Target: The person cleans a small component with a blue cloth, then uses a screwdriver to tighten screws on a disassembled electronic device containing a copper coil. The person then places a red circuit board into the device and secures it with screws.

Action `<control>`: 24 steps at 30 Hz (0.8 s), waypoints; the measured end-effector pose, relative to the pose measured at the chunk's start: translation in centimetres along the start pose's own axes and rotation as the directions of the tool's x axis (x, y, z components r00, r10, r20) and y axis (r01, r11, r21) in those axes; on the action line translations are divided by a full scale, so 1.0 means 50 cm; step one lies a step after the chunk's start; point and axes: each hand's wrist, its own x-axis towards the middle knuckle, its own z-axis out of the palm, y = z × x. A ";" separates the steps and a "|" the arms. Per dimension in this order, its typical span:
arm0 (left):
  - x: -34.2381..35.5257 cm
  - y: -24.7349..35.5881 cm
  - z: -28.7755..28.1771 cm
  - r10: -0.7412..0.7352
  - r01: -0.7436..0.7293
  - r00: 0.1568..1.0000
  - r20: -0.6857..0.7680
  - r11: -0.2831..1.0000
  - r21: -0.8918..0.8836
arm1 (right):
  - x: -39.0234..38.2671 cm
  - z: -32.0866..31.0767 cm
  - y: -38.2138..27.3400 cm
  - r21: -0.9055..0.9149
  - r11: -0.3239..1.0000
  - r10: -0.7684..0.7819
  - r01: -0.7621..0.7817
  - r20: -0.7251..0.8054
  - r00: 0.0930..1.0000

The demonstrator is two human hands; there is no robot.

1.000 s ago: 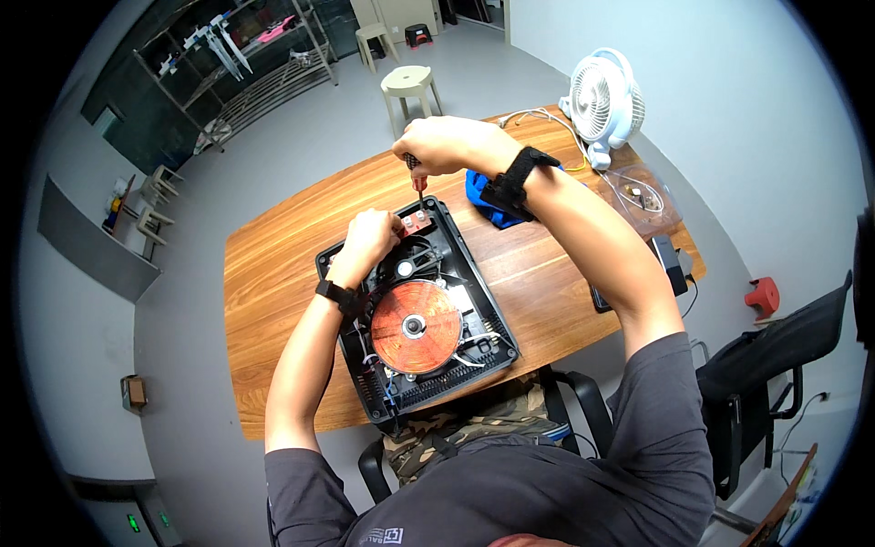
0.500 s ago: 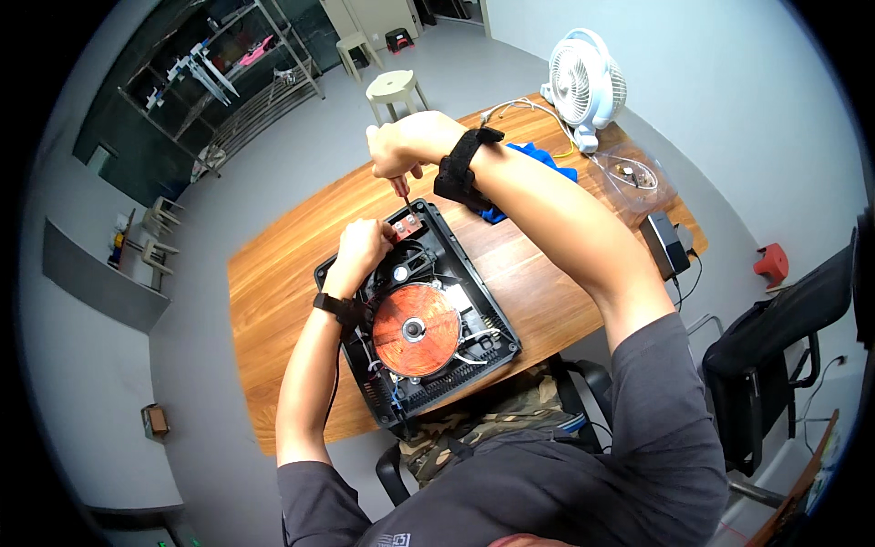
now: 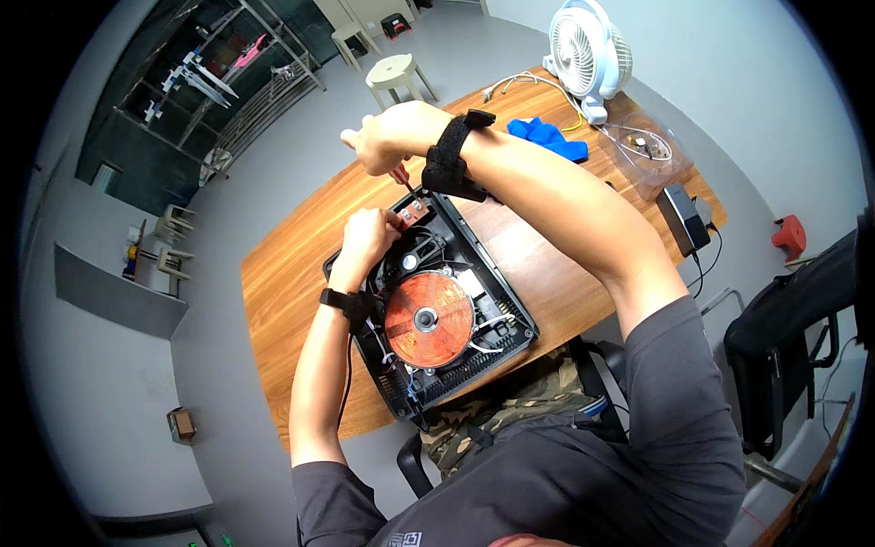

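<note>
Landmark: the opened induction cooker (image 3: 428, 314), a black tray-like housing with its top off, lying on the wooden table (image 3: 292, 273) in front of the person; every place below is told from it.
Cooker edges: its near corner hangs at the table's near edge, just over the person's lap; its far corner points to the middle of the table; its raised black rim runs all round.
Inside the cooker: a round copper coil (image 3: 428, 319) sits in the near half; a small reddish-brown part (image 3: 412, 212) sits at the far corner.
Open room: bare wood stretches wide to the cooker's left and beyond its far corner; to its right a strip of bare wood lies under the raised right forearm.
Far right of the cooker: blue cloth (image 3: 545, 137), white fan (image 3: 588, 55), clear plastic bag (image 3: 647, 150) and a black power brick (image 3: 682, 217) crowd that end of the table, well apart from the cooker.
Right hand (image 3: 387, 141): clenched round the red handle of a screwdriver (image 3: 406, 180), raised above the cooker's far corner; the shaft slants down toward the reddish-brown part.
Left hand (image 3: 369, 235): curled, resting on the cooker's far-left rim, fingers touching or just beside the reddish-brown part; whether it grips anything cannot be told.
Hands to each other: right hand above and just beyond the left, near but apart.
Behind the cooker: a black chair (image 3: 793, 328) stands at the person's right.
</note>
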 end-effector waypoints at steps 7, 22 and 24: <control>0.007 -0.016 0.013 -0.003 0.003 1.000 0.008 1.000 -0.002 | -0.015 0.011 0.018 -0.195 0.973 -0.140 0.121 -0.087 0.986; 0.003 -0.016 0.014 0.016 -0.017 1.000 -0.024 0.999 -0.035 | -0.005 0.016 0.019 -0.149 0.983 -0.136 0.111 -0.165 0.977; 0.003 -0.018 0.013 0.005 -0.006 1.000 -0.022 0.998 -0.057 | -0.011 0.016 0.018 -0.145 0.984 -0.129 0.104 -0.174 0.976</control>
